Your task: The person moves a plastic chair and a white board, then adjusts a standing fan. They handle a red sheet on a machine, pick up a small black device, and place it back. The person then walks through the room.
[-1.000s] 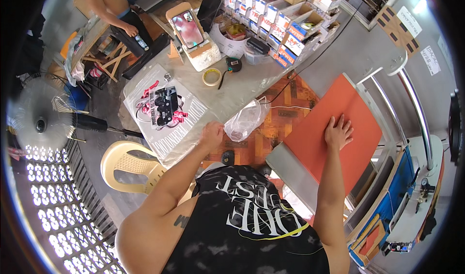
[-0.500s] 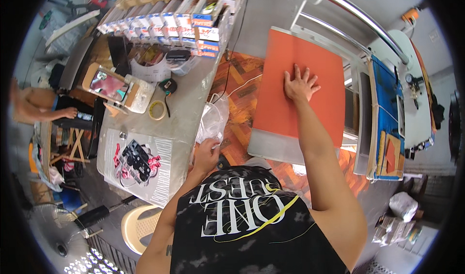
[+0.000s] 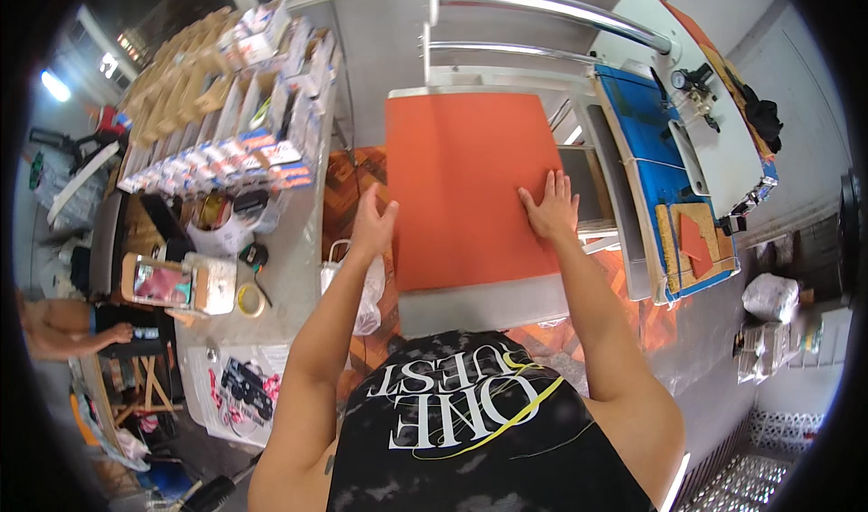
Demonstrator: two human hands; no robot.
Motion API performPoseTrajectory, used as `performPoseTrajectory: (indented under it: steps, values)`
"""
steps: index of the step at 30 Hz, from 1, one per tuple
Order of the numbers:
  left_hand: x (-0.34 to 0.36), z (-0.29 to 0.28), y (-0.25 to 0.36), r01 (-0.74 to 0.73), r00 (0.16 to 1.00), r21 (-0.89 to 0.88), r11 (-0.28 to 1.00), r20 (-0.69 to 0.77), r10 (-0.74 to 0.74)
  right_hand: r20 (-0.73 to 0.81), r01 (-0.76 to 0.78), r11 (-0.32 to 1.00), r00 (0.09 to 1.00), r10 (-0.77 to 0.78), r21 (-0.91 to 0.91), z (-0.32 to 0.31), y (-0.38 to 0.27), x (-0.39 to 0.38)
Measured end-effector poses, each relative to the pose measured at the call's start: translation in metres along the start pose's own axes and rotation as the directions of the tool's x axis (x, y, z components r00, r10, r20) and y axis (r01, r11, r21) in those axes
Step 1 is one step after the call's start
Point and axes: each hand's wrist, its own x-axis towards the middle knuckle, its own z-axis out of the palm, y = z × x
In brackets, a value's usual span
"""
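An orange rectangular mat [image 3: 466, 177] lies on a grey flat platen [image 3: 479, 306] in front of me. My left hand [image 3: 372, 224] is at the mat's left edge, thumb and fingers apart, with nothing seen in it; whether it touches the edge I cannot tell. Over the right edge of the mat, my right hand [image 3: 551, 209] rests flat with its fingers stretched out. Both forearms reach forward on either side of the platen.
On the left, a table [image 3: 294, 281] bears box organisers [image 3: 226, 155], a propped phone [image 3: 163, 283], a tape roll [image 3: 250, 299] and a tape measure [image 3: 254, 256]. Chrome bars [image 3: 551, 10] cross behind the mat. Blue-covered frames [image 3: 646, 150] stand right. A white plastic bag [image 3: 366, 299] hangs beside the table.
My left hand has come up from beside the table to the mat's left edge. My right hand has slid from the mat's middle to its right edge. My view has turned right.
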Motion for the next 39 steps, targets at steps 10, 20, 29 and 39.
performPoseTrajectory:
  steps: [10,20,29,39]
  values:
    - [0.151,0.044,0.004,0.397,0.917,-0.39,0.831,0.134,-0.375,0.099,-0.063,0.878,0.995,0.018,0.475,-0.013,0.039,0.071]
    - [0.154,0.055,0.008,0.176,0.983,0.072,0.982,0.033,-0.178,0.176,-0.136,0.808,0.984,0.041,0.573,-0.002,0.052,0.074]
    - [0.204,0.056,0.058,-0.157,0.985,0.596,0.788,0.034,0.17,-0.296,0.368,0.895,0.91,-0.291,0.251,-0.016,0.007,0.201]
    - [0.269,0.058,0.067,-0.196,0.95,0.794,0.575,0.299,-0.089,-0.187,0.415,0.909,0.896,-0.402,0.035,-0.015,-0.039,0.284]
